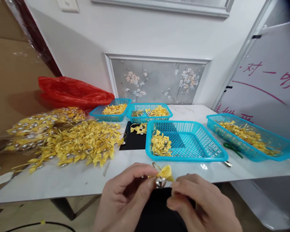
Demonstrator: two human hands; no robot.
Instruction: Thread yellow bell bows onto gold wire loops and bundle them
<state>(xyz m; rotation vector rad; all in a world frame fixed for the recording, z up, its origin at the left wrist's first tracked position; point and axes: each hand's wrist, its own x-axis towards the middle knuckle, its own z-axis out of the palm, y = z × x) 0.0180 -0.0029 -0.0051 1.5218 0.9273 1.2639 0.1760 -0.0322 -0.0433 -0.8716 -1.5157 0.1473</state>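
Note:
My left hand pinches a small yellow ribbon bow with a silver heart-shaped bell and a thin wire ring, just in front of the table's near edge. Beside it on the right, my right hand has its fingers curled, and its fingertips touch the bow's right side. Directly behind the hands stands a blue plastic basket with a small heap of finished yellow bows at its left end. A large loose pile of yellow bows with bells lies on the white table to the left.
Two smaller blue baskets with yellow bows stand at the back, and another blue basket sits at the right, overhanging the edge. A red plastic bag lies at the back left. A black mat and a whiteboard are also in view.

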